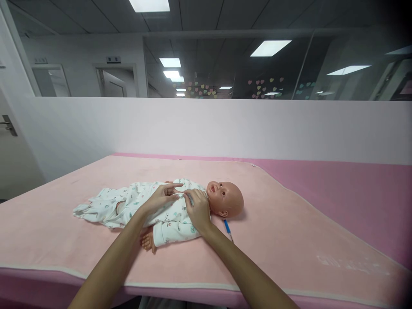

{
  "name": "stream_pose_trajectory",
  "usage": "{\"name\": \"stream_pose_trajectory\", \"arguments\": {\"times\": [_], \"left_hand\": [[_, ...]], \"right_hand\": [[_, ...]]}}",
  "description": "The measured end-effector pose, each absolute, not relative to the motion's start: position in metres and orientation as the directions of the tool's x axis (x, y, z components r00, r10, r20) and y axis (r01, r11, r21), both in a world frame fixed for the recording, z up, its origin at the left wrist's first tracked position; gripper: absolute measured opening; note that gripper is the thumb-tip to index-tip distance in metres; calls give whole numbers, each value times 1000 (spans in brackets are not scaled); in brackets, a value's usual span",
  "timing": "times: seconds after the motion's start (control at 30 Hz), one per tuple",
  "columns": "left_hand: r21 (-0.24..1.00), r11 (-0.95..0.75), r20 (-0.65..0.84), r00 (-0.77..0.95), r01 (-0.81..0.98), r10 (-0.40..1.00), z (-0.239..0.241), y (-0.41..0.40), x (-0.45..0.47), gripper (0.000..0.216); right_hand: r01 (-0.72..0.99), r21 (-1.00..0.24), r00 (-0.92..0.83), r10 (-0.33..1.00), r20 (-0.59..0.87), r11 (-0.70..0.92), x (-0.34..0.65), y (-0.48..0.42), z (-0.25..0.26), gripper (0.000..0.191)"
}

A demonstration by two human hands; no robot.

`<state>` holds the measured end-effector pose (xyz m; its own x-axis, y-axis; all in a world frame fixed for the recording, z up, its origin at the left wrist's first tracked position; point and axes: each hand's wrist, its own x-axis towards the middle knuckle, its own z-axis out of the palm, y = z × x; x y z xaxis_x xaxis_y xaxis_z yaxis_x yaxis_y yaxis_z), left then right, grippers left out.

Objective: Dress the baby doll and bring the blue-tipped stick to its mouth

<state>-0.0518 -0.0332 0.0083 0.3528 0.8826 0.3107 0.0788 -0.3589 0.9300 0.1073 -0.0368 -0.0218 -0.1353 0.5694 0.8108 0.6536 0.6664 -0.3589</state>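
A baby doll lies on its back on a padded pink mat, its head to the right. It wears a white patterned bodysuit with long sleeves and legs. Over the doll's chest, my left hand pinches the front edge of the bodysuit between thumb and finger, other fingers stretched out. My right hand is beside it, nearer the doll's neck, with its fingertips closed on the same front edge. Whether a snap or button sits between the fingers is too small to tell. One doll hand shows at the sleeve's end.
A slim blue and white tool, perhaps a thermometer or pen, lies near the doll's head, partly behind my right forearm. The light pink mat covers a darker pink surface. A white wall with windows rises behind.
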Motion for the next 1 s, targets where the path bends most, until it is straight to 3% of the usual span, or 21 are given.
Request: {"name": "stream_pose_trajectory", "arguments": {"times": [0.27,0.63,0.83,1.0], "left_hand": [[940,-342,322,280,22,904,7,-31,-52,50],[963,-268,260,235,6,937,6,-29,-53,31],[943,-326,332,291,-72,897,6,-29,-54,34],[945,-327,321,290,-28,902,6,-30,-52,34]], "right_hand": [[612,-432,-68,589,805,662,108,-34,-21,9],[593,-368,-158,552,819,716,108,-35,-19,14],[599,-342,-192,545,816,724,107,-34,-20,12],[606,-337,-182,537,824,721,108,-35,-21,7]]}}
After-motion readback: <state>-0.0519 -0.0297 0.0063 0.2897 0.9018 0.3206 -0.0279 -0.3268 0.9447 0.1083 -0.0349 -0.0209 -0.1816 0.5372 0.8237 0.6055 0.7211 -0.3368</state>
